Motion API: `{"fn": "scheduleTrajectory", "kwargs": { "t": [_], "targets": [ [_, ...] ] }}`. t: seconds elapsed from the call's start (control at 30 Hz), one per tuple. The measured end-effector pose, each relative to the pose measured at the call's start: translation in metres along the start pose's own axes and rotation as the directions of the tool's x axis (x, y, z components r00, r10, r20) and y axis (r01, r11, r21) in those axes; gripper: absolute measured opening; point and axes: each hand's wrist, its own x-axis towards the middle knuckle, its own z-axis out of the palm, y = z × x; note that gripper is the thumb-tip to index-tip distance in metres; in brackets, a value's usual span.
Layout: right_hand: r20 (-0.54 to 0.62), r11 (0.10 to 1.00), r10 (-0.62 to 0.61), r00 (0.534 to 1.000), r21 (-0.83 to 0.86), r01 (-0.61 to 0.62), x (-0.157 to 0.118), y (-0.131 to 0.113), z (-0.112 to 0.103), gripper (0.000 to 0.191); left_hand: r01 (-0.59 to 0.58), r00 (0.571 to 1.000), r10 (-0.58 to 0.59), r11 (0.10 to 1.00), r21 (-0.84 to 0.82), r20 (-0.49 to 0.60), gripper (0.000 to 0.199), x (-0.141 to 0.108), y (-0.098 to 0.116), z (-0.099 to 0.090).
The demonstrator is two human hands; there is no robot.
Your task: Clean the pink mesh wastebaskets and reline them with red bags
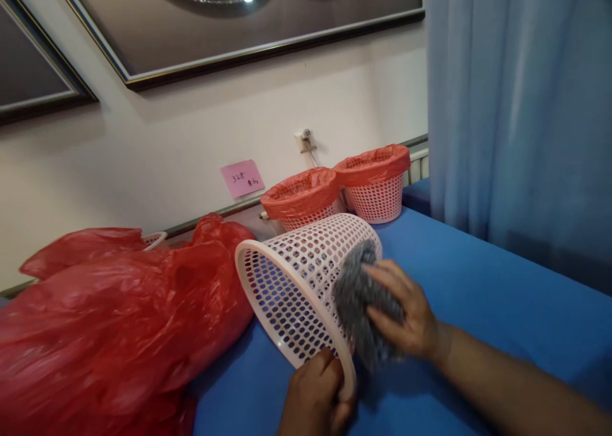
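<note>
A white perforated plastic wastebasket lies tipped on its side over the blue surface, its open mouth facing left and toward me. My left hand is closed around the lower part of its rim. In my right hand is a bunched grey cloth, pressed against the basket's outer side wall. The cloth hides part of that wall, and the fingertips partly sink into its folds.
Red plastic bags are heaped on the left. Behind stand two baskets lined with red bags, a nearer one and a farther one. A blue curtain hangs at right. A pink note is on the wall.
</note>
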Motion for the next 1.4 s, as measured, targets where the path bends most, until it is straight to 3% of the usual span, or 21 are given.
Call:
{"fn": "scheduleTrajectory", "kwargs": {
  "t": [0.07,0.1,0.17,0.23,0.27,0.33,0.4,0.43,0.5,0.63,0.73,0.83,0.9,0.97,1.07,1.13,1.17,1.23,1.27,1.33,1.4],
  "targets": [
    [0.051,0.972,-0.228,0.972,0.074,0.224,-0.008,-0.02,0.003,0.065,0.02,0.999,-0.019,0.999,-0.028,0.027,0.017,-0.002,-0.001,0.0],
    [0.051,0.956,-0.285,0.957,0.089,0.28,-0.009,-0.024,0.004,0.066,0.018,0.999,-0.017,0.999,-0.038,0.034,0.017,-0.002,-0.001,-0.001],
    [0.029,0.972,-0.232,0.972,0.04,0.231,-0.006,-0.015,0.004,0.062,0.012,1.0,-0.011,0.999,-0.039,0.029,0.022,-0.003,-0.001,-0.001],
    [-0.045,0.998,0.035,0.998,-0.057,-0.038,0.003,0.01,0.002,0.054,0.015,1.0,-0.015,1.0,-0.025,0.007,0.027,-0.003,-0.002,0.0],
    [-0.104,0.97,0.217,0.971,-0.092,-0.227,0.008,0.026,0.001,0.051,0.015,1.0,-0.015,1.0,-0.015,0.004,0.027,-0.003,-0.002,0.001],
    [-0.218,0.816,0.542,0.811,-0.095,-0.571,0.016,0.06,-0.003,0.054,-0.01,1.0,0.01,1.0,0.007,0.007,0.022,-0.003,-0.001,0.003],
    [-0.285,0.678,0.691,0.664,-0.061,-0.733,0.019,0.085,-0.004,0.066,-0.052,0.998,0.051,0.998,0.026,0.024,0.018,-0.003,-0.001,0.005],
    [-0.303,0.652,0.712,0.633,-0.05,-0.757,0.018,0.091,-0.002,0.072,-0.063,0.998,0.062,0.998,0.027,0.034,0.018,-0.003,-0.001,0.006],
    [-0.309,0.678,0.69,0.655,-0.042,-0.734,0.012,0.093,0.006,0.08,-0.055,0.998,0.054,0.998,0.022,0.045,0.02,-0.004,0.0,0.007],
    [-0.225,0.794,0.585,0.779,-0.035,-0.607,-0.001,0.074,0.028,0.084,0.017,0.998,-0.018,1.0,0.015,0.057,0.027,-0.005,-0.002,0.007],
    [-0.162,0.855,0.504,0.848,-0.043,-0.516,0.001,0.064,0.035,0.076,0.07,0.994,-0.072,0.997,0.031,0.077,0.032,-0.007,-0.004,0.008],
    [-0.15,0.904,0.421,0.895,-0.01,-0.427,0.009,0.057,0.028,0.062,0.091,0.989,-0.096,0.994,0.053,0.108,0.035,-0.011,-0.006,0.01],
    [-0.136,0.962,0.271,0.953,0.0,-0.273,0.009,0.044,0.018,0.06,0.089,0.985,-0.097,0.994,0.061,0.145,0.038,-0.012,-0.008,0.012],
    [-0.077,1.0,0.027,0.997,0.015,-0.026,0.002,0.023,0.008,0.065,0.085,0.98,-0.095,0.994,0.066,0.173,0.039,-0.013,-0.008,0.013],
    [0.01,0.952,-0.301,0.953,0.049,0.301,-0.011,-0.009,-0.001,0.073,0.065,0.984,-0.076,0.995,0.07,0.16,0.031,-0.012,-0.008,0.013],
    [-0.008,0.941,-0.337,0.942,0.027,0.337,-0.013,-0.015,0.0,0.071,0.05,0.989,-0.059,0.997,0.064,0.137,0.03,-0.011,-0.007,0.012],
    [-0.031,0.963,-0.269,0.963,0.002,0.269,-0.011,-0.012,0.001,0.069,0.05,0.99,-0.058,0.997,0.064,0.126,0.032,-0.011,-0.007,0.011],
    [-0.08,0.999,0.015,0.997,-0.043,-0.018,-0.001,0.008,0.002,0.065,0.064,0.99,-0.072,0.996,0.062,0.12,0.034,-0.01,-0.007,0.01],
    [-0.105,0.978,0.192,0.976,-0.061,-0.199,0.006,0.023,0.002,0.062,0.075,0.989,-0.081,0.996,0.057,0.122,0.034,-0.009,-0.007,0.01],
    [-0.16,0.861,0.49,0.857,-0.065,-0.504,0.018,0.054,-0.001,0.056,0.093,0.986,-0.097,0.995,0.036,0.134,0.03,-0.008,-0.008,0.009],
    [-0.208,0.756,0.636,0.743,-0.021,-0.654,0.026,0.073,-0.005,0.053,0.106,0.983,-0.107,0.994,0.011,0.149,0.026,-0.008,-0.009,0.009]
  ]
}}
